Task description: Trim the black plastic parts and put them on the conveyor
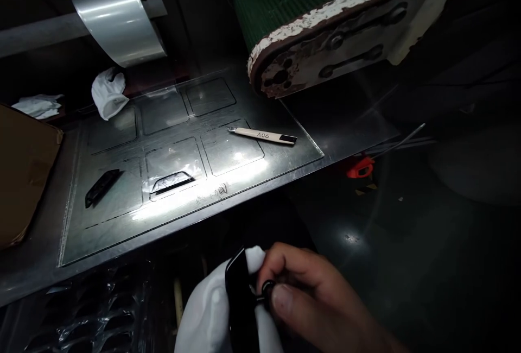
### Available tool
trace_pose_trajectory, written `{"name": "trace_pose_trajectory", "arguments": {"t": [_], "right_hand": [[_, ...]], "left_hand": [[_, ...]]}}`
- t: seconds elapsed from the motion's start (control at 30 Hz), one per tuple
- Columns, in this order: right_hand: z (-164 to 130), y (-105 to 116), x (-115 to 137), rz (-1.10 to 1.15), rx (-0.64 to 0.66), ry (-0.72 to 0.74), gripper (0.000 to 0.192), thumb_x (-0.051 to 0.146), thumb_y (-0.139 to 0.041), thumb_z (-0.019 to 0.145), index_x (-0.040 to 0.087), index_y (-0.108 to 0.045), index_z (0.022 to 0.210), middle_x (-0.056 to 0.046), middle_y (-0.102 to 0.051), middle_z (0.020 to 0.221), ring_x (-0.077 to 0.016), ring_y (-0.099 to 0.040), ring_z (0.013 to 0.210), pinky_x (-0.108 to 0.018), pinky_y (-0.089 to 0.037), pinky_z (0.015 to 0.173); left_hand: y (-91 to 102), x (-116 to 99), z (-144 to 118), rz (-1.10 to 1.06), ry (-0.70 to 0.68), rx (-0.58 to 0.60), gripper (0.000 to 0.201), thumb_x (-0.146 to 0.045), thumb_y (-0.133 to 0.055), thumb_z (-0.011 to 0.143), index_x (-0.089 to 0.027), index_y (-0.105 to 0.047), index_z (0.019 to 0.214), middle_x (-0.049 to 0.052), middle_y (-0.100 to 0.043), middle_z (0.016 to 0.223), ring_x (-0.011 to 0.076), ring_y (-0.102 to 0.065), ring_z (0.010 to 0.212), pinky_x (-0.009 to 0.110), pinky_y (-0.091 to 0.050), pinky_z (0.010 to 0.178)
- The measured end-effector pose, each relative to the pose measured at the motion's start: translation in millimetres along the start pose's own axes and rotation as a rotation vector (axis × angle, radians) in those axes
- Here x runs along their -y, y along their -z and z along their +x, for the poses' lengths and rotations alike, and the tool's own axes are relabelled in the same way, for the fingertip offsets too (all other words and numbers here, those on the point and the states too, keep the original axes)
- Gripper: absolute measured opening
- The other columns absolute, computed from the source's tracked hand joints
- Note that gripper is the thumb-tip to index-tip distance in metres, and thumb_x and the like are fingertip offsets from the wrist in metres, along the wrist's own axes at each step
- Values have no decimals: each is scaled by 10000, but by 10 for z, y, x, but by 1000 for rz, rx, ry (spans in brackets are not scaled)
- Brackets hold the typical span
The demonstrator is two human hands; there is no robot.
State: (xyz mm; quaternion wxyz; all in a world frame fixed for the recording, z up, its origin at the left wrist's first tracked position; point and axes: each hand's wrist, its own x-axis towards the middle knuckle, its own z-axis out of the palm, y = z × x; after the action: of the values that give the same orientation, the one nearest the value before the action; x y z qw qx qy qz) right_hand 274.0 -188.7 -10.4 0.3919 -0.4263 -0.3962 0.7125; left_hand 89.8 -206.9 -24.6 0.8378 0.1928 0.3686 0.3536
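Observation:
My left hand (207,307), in a white glove, is closed on a glossy black plastic part (238,293) held upright below the table edge. My bare right hand (313,296) pinches a small black round piece (267,288) between thumb and forefinger, right against the side of that part. What exactly the small piece is, I cannot make out. On the glass-like sheet lie a black-framed trapezoid part (173,181) and a similar dark part (102,187). A cream-coloured craft knife (262,135) rests farther back with its tip pointing left.
A black moulded tray (101,315) sits at lower left, below the metal table (30,266). A cardboard box (26,174) stands at the left. Behind are a film roll (120,21) and a white glove (108,94). A green belt machine (325,43) overhangs the sheet's back right.

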Motion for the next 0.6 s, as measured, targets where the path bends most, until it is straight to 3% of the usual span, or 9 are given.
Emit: {"name": "trace_pose_trajectory", "arguments": {"t": [0.1, 0.2, 0.27, 0.47, 0.6], "right_hand": [[65, 80, -7, -154, -45, 195, 121, 319, -696, 1004, 244, -755, 1077, 5, -672, 840, -117, -631, 734, -225, -522, 679], [116, 175, -23, -451, -49, 508, 346, 98, -696, 956, 267, -732, 1256, -36, -723, 1075, -141, -708, 935, -224, -577, 803], [142, 226, -41, -590, -2, 604, 399, 47, -669, 949, 244, -717, 1293, -66, -709, 1120, -155, -708, 963, -239, -595, 813], [172, 262, -123, -540, 89, 554, 331, 62, -633, 979, 240, -722, 1243, -75, -710, 1122, -174, -699, 994, -283, -602, 842], [194, 257, -215, -204, 95, 272, 231, 239, -677, 1013, 233, -696, 1244, -59, -708, 1100, -156, -686, 948, -271, -577, 814]], "left_hand": [[23, -39, 88, -27, 2, -22, 719, -718, -421, 1011, -223, -560, 1514, 90, -772, 886, 228, -722, 751, 380, -607, 756], [52, -34, 179, -117, -32, -30, 731, -686, -279, 1058, -184, -600, 1481, 65, -739, 726, 181, -707, 658, 321, -585, 728], [81, -4, 215, -180, -97, 23, 646, -596, -298, 1093, -171, -632, 1447, 75, -748, 750, 161, -717, 655, 275, -569, 697], [150, 106, 223, -242, -231, 179, 418, -405, -460, 1094, -215, -651, 1414, 81, -796, 876, 181, -765, 700, 224, -569, 588], [133, 145, 232, -228, -233, 169, 372, -431, -646, 1014, -241, -689, 1332, 58, -806, 917, 167, -773, 740, 192, -584, 611]]}}
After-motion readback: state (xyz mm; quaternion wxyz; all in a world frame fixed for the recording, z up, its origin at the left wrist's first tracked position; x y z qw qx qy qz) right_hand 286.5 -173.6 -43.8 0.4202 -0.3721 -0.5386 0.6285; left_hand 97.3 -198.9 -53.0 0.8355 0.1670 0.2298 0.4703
